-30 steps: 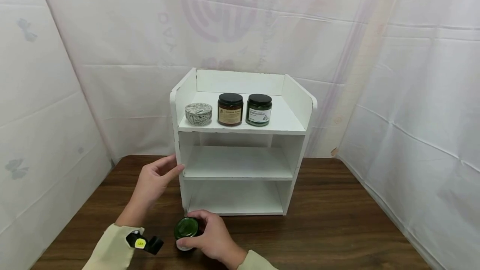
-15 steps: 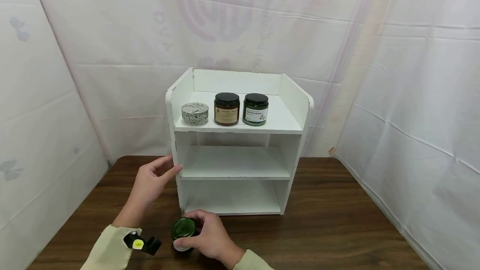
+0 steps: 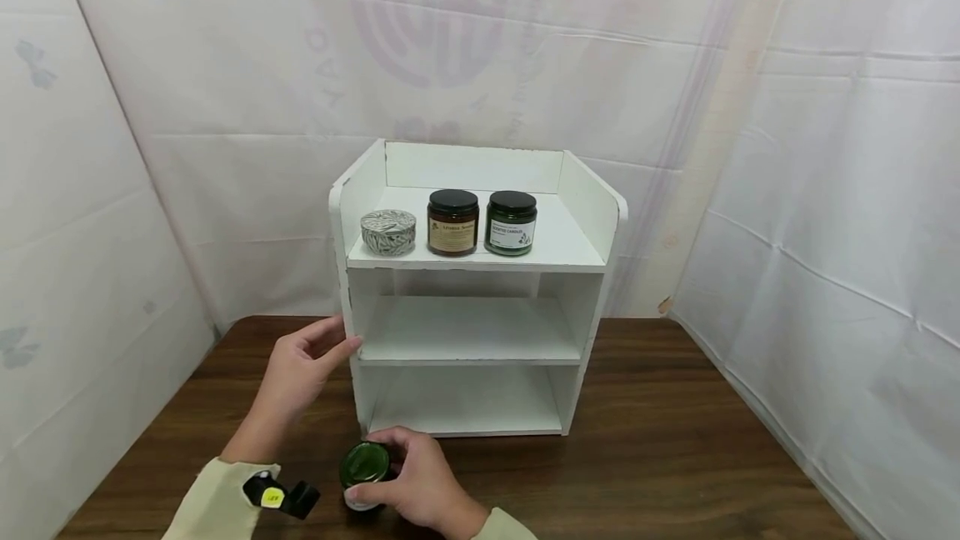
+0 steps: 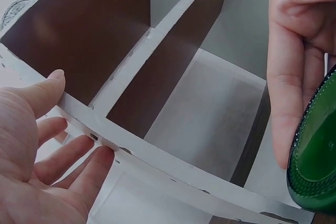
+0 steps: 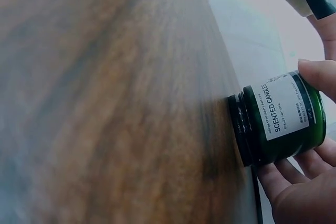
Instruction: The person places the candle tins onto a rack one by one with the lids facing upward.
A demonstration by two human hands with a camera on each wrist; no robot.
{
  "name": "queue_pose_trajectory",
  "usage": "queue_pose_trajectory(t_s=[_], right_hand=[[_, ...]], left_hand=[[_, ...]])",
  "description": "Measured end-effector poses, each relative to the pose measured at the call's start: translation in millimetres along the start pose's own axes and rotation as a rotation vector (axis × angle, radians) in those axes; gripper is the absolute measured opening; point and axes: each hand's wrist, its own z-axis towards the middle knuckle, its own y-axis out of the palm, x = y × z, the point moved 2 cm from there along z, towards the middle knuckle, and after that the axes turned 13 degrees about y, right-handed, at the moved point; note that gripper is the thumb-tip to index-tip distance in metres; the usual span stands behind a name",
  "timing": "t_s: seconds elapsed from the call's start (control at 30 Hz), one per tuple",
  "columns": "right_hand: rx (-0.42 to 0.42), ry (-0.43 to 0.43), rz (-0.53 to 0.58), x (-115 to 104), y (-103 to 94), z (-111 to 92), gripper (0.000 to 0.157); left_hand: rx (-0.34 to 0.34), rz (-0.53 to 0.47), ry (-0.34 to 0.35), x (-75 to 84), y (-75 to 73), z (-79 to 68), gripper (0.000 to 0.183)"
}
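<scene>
A green glass scented candle jar [image 3: 364,467] with a white label is gripped by my right hand [image 3: 423,477], thumb on one side and fingers on the other. It is upside down: its glass base faces up, and its black lid [image 5: 241,129] points at the tabletop. My left hand [image 3: 303,369] holds the left side panel of the white shelf unit [image 3: 468,265]. In the left wrist view the thumb [image 4: 50,90] lies over the panel's front edge while the fingers [image 4: 86,169] are along its outer face.
On the top board stand a round patterned tin [image 3: 388,232], an amber jar [image 3: 453,223] and another green jar [image 3: 511,224], both black-lidded. The shelf unit is on a dark wooden table [image 3: 675,440]. White sheeting [image 3: 247,215] hangs behind and at both sides.
The whole scene has shifted slightly left in the head view. Both hands keep their places, the right still gripping the jar and the left still on the shelf's side.
</scene>
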Motion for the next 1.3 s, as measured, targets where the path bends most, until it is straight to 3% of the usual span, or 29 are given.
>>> queue_pose_trajectory(t_s=[0.7,1.3], right_hand=[[0.001,0.005,0.028,-0.4,2.0,-0.3,0.044],[-0.005,0.042,-0.024,-3.7,-1.3,0.1,0.047]], left_hand=[[-0.012,-0.002,0.017,-2.2,-1.0,-0.6,0.061],[-0.019,-0.006,0.022,-0.9,-0.5,0.1,0.060]])
